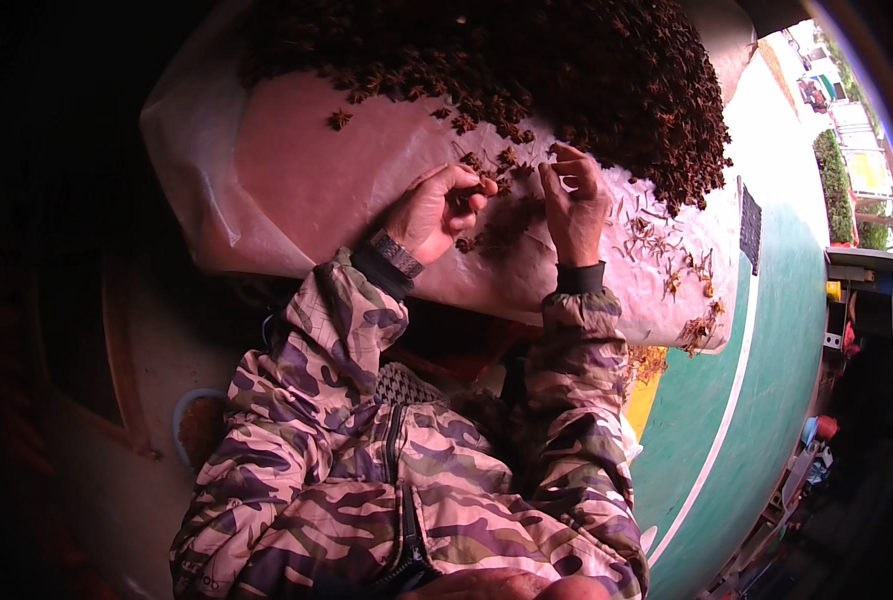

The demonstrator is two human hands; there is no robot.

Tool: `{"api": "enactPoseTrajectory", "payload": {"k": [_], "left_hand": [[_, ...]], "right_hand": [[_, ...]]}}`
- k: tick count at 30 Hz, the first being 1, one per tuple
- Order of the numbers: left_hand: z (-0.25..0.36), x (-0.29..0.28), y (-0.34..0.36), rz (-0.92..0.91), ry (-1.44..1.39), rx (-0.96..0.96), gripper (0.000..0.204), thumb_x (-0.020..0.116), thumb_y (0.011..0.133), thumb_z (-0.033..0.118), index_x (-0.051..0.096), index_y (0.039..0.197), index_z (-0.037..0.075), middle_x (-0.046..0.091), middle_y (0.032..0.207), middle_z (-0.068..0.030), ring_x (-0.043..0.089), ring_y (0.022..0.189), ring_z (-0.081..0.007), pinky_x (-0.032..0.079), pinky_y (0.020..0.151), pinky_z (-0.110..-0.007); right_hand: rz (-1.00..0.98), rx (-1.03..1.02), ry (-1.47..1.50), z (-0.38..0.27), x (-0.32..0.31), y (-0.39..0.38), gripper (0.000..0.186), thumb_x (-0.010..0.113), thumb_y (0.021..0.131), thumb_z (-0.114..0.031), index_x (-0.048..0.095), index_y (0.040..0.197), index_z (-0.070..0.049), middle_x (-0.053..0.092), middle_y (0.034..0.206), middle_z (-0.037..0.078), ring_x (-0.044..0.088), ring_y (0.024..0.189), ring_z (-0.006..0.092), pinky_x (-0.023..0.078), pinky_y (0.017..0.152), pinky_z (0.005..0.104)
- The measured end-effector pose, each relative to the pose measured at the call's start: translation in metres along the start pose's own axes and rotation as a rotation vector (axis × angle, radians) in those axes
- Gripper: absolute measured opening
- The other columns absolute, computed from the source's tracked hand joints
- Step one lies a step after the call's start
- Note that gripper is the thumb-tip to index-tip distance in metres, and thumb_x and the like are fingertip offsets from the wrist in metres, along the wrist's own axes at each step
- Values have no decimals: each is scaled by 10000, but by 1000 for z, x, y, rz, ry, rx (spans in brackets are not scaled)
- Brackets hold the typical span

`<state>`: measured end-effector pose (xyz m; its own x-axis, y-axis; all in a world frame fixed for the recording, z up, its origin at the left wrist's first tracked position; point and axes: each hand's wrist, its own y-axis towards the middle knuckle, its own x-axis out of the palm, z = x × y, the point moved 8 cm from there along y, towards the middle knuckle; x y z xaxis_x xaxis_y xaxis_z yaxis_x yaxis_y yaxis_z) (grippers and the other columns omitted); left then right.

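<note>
A large heap of dark brown star anise [607,75] covers the far part of a table spread with a pale plastic sheet [317,190]. My left hand [429,212] is at the heap's near edge, its fingers curled around star anise [459,203]. Just to its right, my right hand [577,208] is raised with thumb and fingertips pinched together; whatever they hold is too small to make out. Several loose star anise [508,158] lie between and just beyond the hands. One single star anise [340,120] sits apart at the left.
Thin stems [652,235] are scattered on the sheet right of my right hand, with a small clump of light-brown scraps [702,325] at the table's right corner. Below that corner is a yellow container [645,385] holding more scraps. A green floor [712,400] with a white line runs along the right.
</note>
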<state>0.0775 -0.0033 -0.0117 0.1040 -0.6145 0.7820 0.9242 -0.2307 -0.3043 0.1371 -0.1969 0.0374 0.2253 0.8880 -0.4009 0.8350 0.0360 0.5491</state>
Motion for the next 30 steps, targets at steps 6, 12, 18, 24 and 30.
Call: {"api": "enactPoseTrajectory", "payload": {"k": [6,12,18,24,30], "left_hand": [[-1,3,-1,28,127,-12,47,653,1015,179,632,1015,137,721,956,-58,648,747,-62,401,507,-179],[0,4,2,15,264,28,77,615,1037,143,615,1073,75,732,970,-91,678,731,-83,405,473,-158],[-4,3,6,34,475,114,126,607,1054,162,632,1109,51,732,944,-78,655,697,-54,405,474,-147],[13,-6,4,134,413,207,108,627,1046,164,667,1093,75,728,904,-41,629,676,-33,391,481,-141],[11,-3,4,124,439,190,118,648,1033,165,669,1106,75,726,919,-28,627,692,-25,396,491,-139]], "right_hand": [[-105,153,-52,19,21,-2,125,770,872,-68,679,938,-13,751,993,154,732,886,326,566,779,396],[-74,242,164,34,4,-21,113,758,902,-28,654,942,-10,742,892,105,719,776,224,566,726,342],[-44,263,481,16,-7,-25,94,735,945,14,643,943,-8,718,934,47,673,851,96,553,705,262],[-330,-9,5,-36,11,-24,133,765,821,13,662,897,-25,709,1030,124,691,913,332,564,771,368],[-305,-91,-285,-37,24,-36,101,750,803,-12,674,856,-53,716,937,104,670,839,358,556,745,389]]}}
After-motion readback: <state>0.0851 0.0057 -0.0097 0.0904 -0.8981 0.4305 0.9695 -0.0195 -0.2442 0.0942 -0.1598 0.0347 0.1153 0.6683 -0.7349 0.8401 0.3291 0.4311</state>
